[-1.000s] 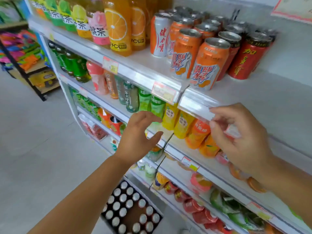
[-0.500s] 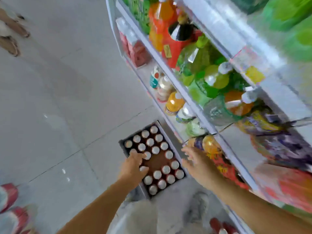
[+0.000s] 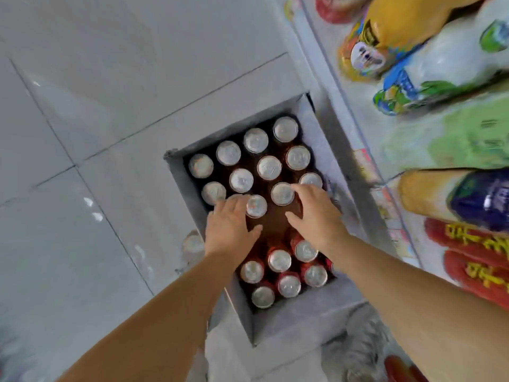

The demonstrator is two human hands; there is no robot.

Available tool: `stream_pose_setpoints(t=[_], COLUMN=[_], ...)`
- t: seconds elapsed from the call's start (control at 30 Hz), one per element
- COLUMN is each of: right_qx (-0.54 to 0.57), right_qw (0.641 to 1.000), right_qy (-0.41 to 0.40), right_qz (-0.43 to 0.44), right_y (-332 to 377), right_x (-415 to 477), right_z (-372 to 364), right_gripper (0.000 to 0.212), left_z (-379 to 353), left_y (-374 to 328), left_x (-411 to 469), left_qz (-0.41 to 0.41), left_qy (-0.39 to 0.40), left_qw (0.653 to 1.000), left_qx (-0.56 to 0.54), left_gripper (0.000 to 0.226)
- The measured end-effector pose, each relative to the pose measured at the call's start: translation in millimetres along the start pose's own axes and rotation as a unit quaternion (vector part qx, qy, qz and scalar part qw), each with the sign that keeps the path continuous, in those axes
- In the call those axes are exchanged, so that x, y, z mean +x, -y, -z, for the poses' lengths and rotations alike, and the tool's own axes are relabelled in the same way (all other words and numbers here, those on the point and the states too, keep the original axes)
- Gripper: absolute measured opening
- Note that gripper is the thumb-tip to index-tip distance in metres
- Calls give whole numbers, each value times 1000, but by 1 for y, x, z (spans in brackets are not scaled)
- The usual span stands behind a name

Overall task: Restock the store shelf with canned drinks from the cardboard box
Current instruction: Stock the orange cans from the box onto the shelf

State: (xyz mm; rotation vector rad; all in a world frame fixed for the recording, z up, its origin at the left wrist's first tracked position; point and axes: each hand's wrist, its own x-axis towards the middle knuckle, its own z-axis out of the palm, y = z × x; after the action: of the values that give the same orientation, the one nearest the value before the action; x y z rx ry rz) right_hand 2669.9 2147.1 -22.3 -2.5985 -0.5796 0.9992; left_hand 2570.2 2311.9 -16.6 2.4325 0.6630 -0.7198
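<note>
Hovering open with left hand (image 3: 230, 226) and right hand (image 3: 316, 216) over silver-topped red cans (image 3: 279, 260) in grey cardboard box (image 3: 176, 175), so grip round sides, lift straight.

Your cans (image 3: 279, 260): silver lids, red sides where they show. The box (image 3: 184, 186) reads grey on its walls, brown on its inner floor. Floor tiles (image 3: 82, 106) are pale grey-white with thin darker grout lines. On your right: yellow-orange bottle (image 3: 399, 31), white bottle (image 3: 446, 59) with blue-green label, pale green patch (image 3: 454, 139) too blurred to identify, tan bottle (image 3: 424, 191) with dark blue label, red packs (image 3: 473, 244) with yellow characters.
</note>
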Motion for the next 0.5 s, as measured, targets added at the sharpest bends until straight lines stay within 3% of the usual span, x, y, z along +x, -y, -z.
stream_pose_setpoints(t=[0.2,0.33,0.5], right_qx=[-128,-168,-140], right_qw=[990,980,983], right_qy=[-12,-82,-98], right_qz=[60,68,69], right_y=[-8,-14,-20], right_x=[34,40,47], right_z=[-32,-47,-51], right_gripper=[81,79,73], left_z=[-36,-49,-54], left_y=[17,23,17], left_x=[24,34,43], left_qz=[-70,-74,-60], left_qy=[-77,-99,-132], left_qw=[987,981,982], left_qx=[121,150,124], left_gripper=[84,89,80])
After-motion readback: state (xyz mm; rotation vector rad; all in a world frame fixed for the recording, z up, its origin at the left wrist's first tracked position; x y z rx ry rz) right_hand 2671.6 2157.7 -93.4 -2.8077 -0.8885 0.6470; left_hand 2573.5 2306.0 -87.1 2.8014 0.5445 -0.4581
